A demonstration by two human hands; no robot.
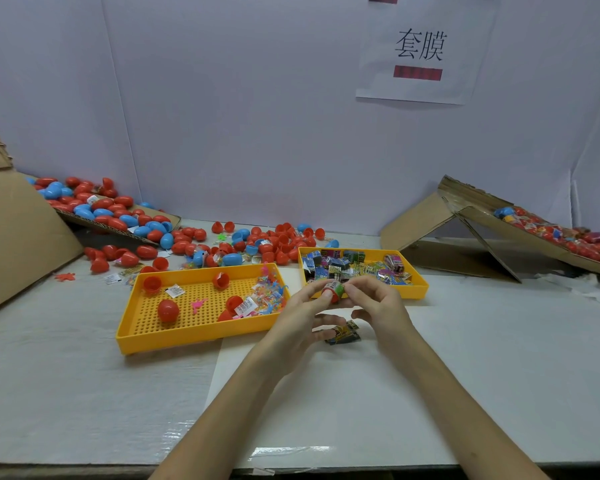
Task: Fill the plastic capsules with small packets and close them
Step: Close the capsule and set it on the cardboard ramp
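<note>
At the centre of the frame our left hand (300,315) and right hand (378,303) met above the table (84,375), both gripping one red capsule (332,291) between fingertips, with a packet poking out of its open top. We could not tell whether a second half was on it. Just below our hands a dark packet (343,334) lay on the table. Left of centre sat a yellow tray (194,332) with red shells and toy bags; right of it, behind our hands, a second tray (418,284) held packets. Loose red and blue capsules (187,237) lay scattered behind the trays, and more lay on a cardboard ramp (551,237) at right.
</note>
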